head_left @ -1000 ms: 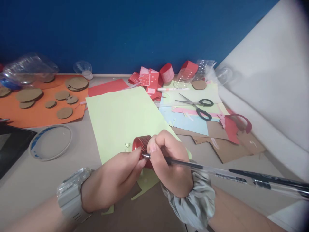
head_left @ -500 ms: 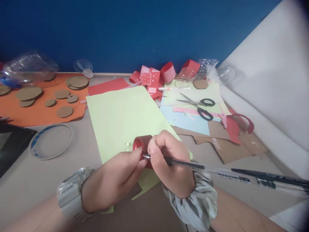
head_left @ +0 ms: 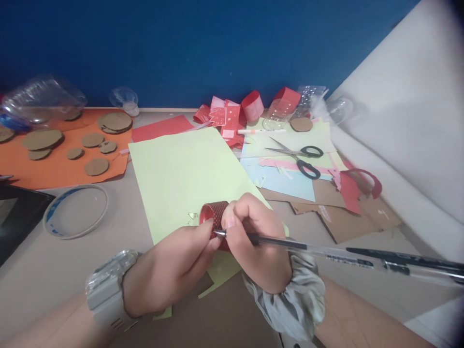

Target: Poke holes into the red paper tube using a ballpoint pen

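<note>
Counting the clock from the spot where you were working, with twelve straight ahead, a blue panel (head_left: 217, 48) stood along the far side at twelve o'clock. In front of it spread your table (head_left: 126, 203), carrying a pale green sheet (head_left: 188, 169) that lay under your work and reached out towards eleven. An orange sheet (head_left: 47, 174) lay at ten o'clock, well apart from you, with several brown cardboard discs (head_left: 96, 166) on it.

Your left hand (head_left: 170, 270) came in from eight o'clock and your right hand (head_left: 259, 266) from four. Your right fingers were curled snugly round a pen (head_left: 337, 255), its long clear and black barrel running out between three and four o'clock. A pale hoop (head_left: 54, 209) with blue on its inner wall lay flat at nine. The scissors (head_left: 295, 154) rested at two o'clock, blades parted, on layered papers.

Smallest of these was the red ring (head_left: 216, 211), dark-patterned outside and glossy within, right at the clock's centre, over the green sheet. Your left thumb and fingers were closed, pinching its near edge, and your right fingertips met its side. The pen's tip sat just beside your left thumb; you could not tell whether it touched the ring.
</note>
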A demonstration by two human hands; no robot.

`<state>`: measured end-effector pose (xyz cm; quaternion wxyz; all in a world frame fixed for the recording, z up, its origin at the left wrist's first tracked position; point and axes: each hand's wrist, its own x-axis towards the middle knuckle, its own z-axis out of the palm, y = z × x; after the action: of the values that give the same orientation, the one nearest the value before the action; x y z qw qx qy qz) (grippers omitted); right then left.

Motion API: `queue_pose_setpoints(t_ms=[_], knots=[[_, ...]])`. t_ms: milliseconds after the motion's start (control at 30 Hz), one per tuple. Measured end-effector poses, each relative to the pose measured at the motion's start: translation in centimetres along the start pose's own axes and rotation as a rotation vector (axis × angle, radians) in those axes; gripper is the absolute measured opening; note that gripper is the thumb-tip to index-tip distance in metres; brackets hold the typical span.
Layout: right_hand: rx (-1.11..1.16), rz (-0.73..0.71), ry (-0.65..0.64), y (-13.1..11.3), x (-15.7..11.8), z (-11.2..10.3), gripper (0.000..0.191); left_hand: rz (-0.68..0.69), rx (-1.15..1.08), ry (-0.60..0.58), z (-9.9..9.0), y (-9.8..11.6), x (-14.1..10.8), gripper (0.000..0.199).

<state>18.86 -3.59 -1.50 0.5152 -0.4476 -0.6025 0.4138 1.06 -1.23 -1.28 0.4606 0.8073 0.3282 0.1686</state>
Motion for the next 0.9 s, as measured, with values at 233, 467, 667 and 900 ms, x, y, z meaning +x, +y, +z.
queue_pose_setpoints(t_ms=[233,467,667,900], knots=[[0.023,0.048,0.004,-0.22,-0.05,0.09,0.028,-0.001,-0.002,-0.003,-0.04,0.02,-0.02,0.026],[0.03,0.067,-0.001,-0.14,0.03,0.03,0.027,-0.009,0.007,-0.002,0.07,0.01,0.06,0.027],[0.038,0.089,0.003,-0.22,0.01,-0.01,0.025,-0.011,-0.008,-0.003,-0.06,0.14,0.14,0.028],[0.031,0.093,-0.001,-0.44,0.18,0.04,0.026,-0.013,-0.037,-0.013,-0.1,0.08,0.15,0.029]])
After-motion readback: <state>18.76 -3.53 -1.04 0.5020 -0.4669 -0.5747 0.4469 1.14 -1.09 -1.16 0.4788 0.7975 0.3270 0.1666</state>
